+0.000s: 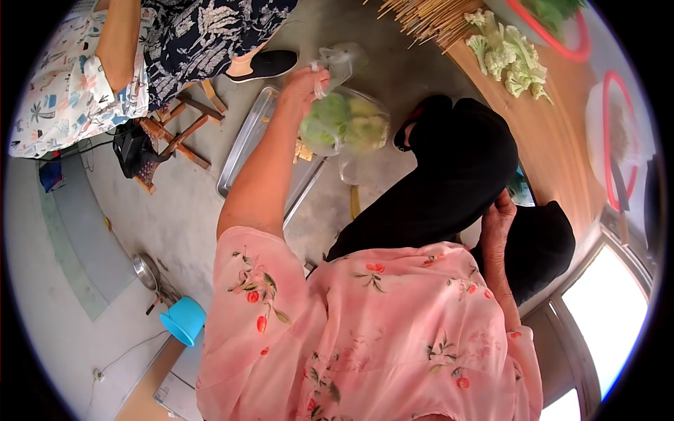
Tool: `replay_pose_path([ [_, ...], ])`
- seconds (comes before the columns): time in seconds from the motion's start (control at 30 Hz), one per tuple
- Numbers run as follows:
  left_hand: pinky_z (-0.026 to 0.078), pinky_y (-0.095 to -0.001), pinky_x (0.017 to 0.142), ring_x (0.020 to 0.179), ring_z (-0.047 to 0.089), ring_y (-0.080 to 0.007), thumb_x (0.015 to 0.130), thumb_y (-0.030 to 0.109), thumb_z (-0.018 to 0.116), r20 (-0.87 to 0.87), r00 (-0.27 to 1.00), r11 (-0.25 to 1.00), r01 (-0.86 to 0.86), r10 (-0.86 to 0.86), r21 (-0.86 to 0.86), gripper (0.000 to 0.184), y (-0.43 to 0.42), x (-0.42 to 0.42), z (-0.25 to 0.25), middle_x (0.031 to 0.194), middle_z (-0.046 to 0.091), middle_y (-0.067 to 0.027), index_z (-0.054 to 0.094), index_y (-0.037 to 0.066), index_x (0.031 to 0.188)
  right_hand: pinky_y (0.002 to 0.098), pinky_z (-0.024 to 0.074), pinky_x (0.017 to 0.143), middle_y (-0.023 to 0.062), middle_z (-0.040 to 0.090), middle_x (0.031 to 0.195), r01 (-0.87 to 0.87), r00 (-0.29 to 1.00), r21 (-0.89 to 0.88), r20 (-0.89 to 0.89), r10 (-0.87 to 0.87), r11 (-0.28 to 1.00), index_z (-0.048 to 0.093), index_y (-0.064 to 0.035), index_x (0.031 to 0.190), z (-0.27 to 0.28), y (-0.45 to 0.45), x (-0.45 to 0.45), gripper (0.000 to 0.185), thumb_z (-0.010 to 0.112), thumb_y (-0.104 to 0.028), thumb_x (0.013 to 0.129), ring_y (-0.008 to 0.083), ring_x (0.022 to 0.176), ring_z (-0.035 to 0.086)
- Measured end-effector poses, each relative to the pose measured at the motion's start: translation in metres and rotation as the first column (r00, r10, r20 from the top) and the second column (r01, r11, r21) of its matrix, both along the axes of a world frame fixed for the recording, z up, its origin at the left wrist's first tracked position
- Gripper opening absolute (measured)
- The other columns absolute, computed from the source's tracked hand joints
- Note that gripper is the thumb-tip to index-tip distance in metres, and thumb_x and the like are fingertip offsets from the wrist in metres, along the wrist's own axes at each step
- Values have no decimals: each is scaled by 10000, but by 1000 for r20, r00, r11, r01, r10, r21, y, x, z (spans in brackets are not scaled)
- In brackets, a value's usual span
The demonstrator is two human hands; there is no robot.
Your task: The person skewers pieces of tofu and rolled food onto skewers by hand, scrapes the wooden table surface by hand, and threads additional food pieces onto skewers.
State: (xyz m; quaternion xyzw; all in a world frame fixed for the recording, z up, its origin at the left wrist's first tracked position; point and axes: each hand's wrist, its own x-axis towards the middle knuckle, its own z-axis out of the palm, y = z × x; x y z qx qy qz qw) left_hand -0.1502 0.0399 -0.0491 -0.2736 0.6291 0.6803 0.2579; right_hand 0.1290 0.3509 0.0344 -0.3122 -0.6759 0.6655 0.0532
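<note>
My left hand [305,87] is closed round the gathered neck of a clear plastic bag [330,78], arm stretched forward. Inside the bag show light green leafy vegetables [326,121] and paler yellow-green pieces [366,125]. The bag hangs above the floor at the right edge of a metal tray [242,144], blurred by motion. A few yellowish pieces [302,150] lie by the tray, partly hidden by the bag and my arm. My right hand [498,210] is by my knee against the black trousers [449,168], its fingers bent together; what they hold, if anything, is hidden.
Cauliflower pieces [516,59] and a bundle of thin sticks [428,19] lie on the wooden table [562,133] at right. Red-rimmed bowls [588,38] and a knife [620,186] are beyond. Another person [77,84] sits at upper left by a wooden stool [184,133]. A blue bucket [184,321] stands lower left.
</note>
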Motion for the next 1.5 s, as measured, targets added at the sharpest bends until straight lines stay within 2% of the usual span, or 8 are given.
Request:
replay_pose_path([
  [0.17, 421, -315, 896, 977, 566, -197, 851, 139, 581, -156, 987, 1000, 23, -26, -20, 316, -39, 45, 30, 1018, 612, -105, 530, -10, 1125, 195, 422, 644, -45, 611, 811, -78, 997, 15, 9, 78, 997, 609, -2, 991, -13, 4, 1, 154, 583, -77, 858, 32, 717, 508],
  [0.33, 437, -249, 531, 683, 555, -133, 815, 91, 573, -109, 973, 933, -227, 204, -279, 169, -107, 162, -85, 838, 606, -56, 595, 1, 957, 222, 436, 694, -15, 626, 859, -99, 995, 87, 0, 99, 991, 606, 6, 1009, -30, 12, 9, 204, 616, -104, 837, 63, 769, 541],
  [0.37, 374, -259, 453, 557, 487, -102, 777, 126, 604, 123, 992, 827, 53, 20, -559, 87, -113, 181, -102, 693, 550, -30, 581, 48, 809, 229, 438, 714, -4, 630, 876, -84, 996, 93, 10, 83, 992, 605, 10, 1014, -31, 13, 10, 218, 623, -109, 832, 73, 791, 550],
  [0.4, 348, -261, 437, 531, 468, -96, 755, 205, 635, 71, 797, 356, 346, -600, -868, 158, -172, 245, -239, 671, 535, -43, 552, 71, 748, 229, 438, 714, -4, 630, 876, -89, 996, 99, 11, 89, 991, 605, 10, 1014, -32, 14, 11, 218, 623, -109, 832, 73, 791, 550],
  [0.5, 445, -377, 609, 858, 542, -226, 760, 295, 658, 392, 919, 797, 263, -35, -544, 329, -140, 304, -220, 908, 570, -132, 570, 9, 897, 222, 436, 735, 11, 633, 904, -75, 993, 84, 96, 67, 994, 605, 11, 1026, -32, 19, 16, 229, 625, -105, 829, 78, 825, 558],
  [0.77, 384, -571, 861, 1212, 364, -380, 756, 370, 665, 514, 838, 913, 51, 182, -405, 828, -80, 284, -197, 1365, 311, -222, 251, -21, 1357, 231, 432, 650, 13, 635, 786, -254, 927, 239, 336, 166, 937, 613, 38, 894, -25, 28, 19, 199, 599, -153, 841, 63, 721, 520],
  [1.07, 318, -292, 434, 516, 405, -124, 749, 311, 678, 480, 660, 815, -478, 579, -326, 232, -36, 224, -220, 653, 445, 15, 552, 119, 784, 286, 422, 540, 69, 610, 628, -303, 935, 382, 295, 196, 873, 567, 74, 794, -20, 11, 6, 258, 546, -180, 838, 56, 662, 480],
  [1.5, 385, -325, 495, 602, 487, -168, 777, 301, 627, 471, 605, 686, -728, 642, 0, 233, 0, 194, -255, 738, 510, -30, 551, 107, 882, 278, 453, 720, 68, 656, 835, -269, 924, 272, 345, 168, 924, 607, 42, 935, -27, 17, 8, 253, 574, -186, 830, 108, 808, 565],
])
